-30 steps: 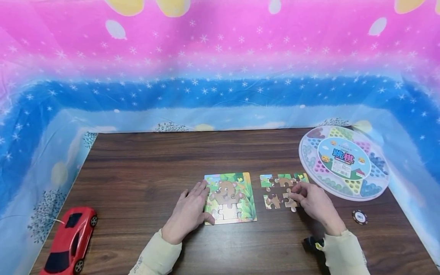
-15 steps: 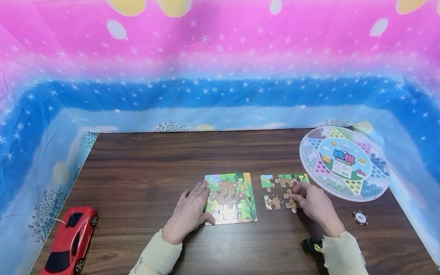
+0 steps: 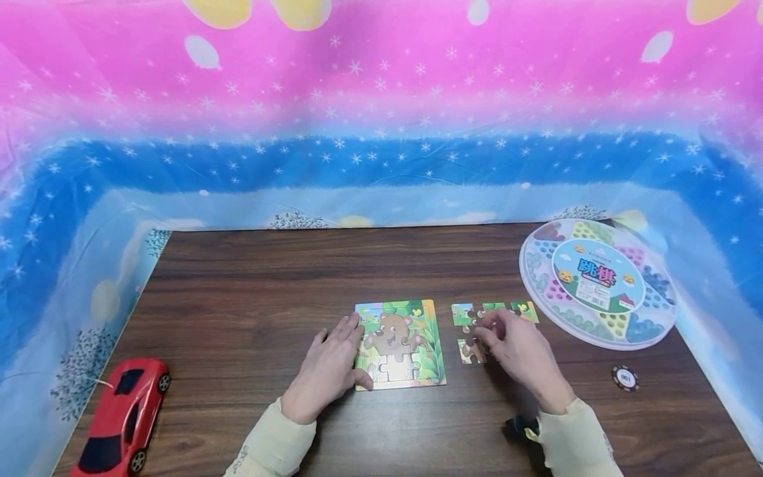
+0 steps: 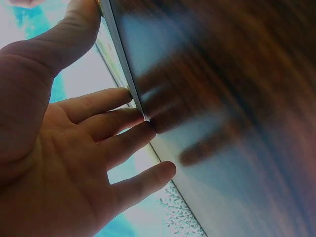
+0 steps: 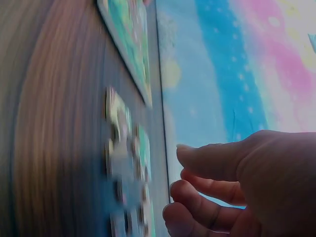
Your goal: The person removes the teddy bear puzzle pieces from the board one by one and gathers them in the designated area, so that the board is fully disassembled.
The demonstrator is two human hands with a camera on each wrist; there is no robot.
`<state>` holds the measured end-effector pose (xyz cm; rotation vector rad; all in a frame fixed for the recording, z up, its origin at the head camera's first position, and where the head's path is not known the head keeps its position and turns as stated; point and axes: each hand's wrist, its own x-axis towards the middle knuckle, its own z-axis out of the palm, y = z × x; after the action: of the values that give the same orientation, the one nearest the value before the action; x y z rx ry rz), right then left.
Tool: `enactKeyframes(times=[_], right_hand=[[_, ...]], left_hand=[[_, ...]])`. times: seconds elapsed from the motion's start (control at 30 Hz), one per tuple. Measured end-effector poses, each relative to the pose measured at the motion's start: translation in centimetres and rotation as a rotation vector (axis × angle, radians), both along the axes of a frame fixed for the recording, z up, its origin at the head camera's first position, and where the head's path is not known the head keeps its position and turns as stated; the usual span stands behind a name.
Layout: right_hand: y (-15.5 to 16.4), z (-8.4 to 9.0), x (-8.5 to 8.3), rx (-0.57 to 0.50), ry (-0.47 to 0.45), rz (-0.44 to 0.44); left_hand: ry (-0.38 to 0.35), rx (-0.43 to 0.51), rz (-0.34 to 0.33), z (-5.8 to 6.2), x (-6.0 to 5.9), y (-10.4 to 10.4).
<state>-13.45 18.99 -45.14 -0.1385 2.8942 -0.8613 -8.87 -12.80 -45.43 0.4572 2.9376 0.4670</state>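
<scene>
A square picture puzzle board (image 3: 411, 334) with a bear lies mid-table. My left hand (image 3: 334, 364) rests flat on its left edge with straight fingers, the thumb along the front edge; the left wrist view shows the fingers (image 4: 113, 123) touching the board's thin rim (image 4: 118, 54). To the right lie several loose puzzle pieces (image 3: 471, 351), blurred in the right wrist view (image 5: 123, 163). My right hand (image 3: 518, 348) hovers over them with curled fingers (image 5: 207, 190). Its fingertips are at the middle pieces, and whether it pinches one is hidden.
A round clear game box (image 3: 596, 281) with coloured beads sits at the back right. A black chip (image 3: 624, 377) lies near the right edge and a red toy car (image 3: 122, 414) at the front left. Starry cloth walls surround the brown wooden table (image 3: 256, 298).
My right hand has slid left from the lower right pieces toward the middle of the loose group. The left hand and the board have not moved.
</scene>
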Motion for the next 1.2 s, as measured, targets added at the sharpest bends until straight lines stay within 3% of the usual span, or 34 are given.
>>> enactKeyframes(times=[0.27,0.6,0.73,1.0,1.2], right_hand=[[-4.4,-0.4,0.7,-0.011,0.107,0.137],[-7.1,-0.7,1.2,0.07,0.039,0.278],[-7.5,-0.6,1.1,0.083,0.071,0.34],[-8.1,-1.0,0.9,0.128,0.139,0.363],[-8.6,-0.8,0.2,0.153,0.101,0.375]], left_hand=[[0.003,0.001,0.001,-0.1,0.0,-0.1],[0.003,0.002,0.003,-0.1,-0.1,0.0],[0.003,0.002,0.002,-0.1,0.0,0.0],[-0.004,-0.003,0.001,-0.2,-0.1,0.0],[-0.006,0.0,0.006,-0.1,-0.2,-0.1]])
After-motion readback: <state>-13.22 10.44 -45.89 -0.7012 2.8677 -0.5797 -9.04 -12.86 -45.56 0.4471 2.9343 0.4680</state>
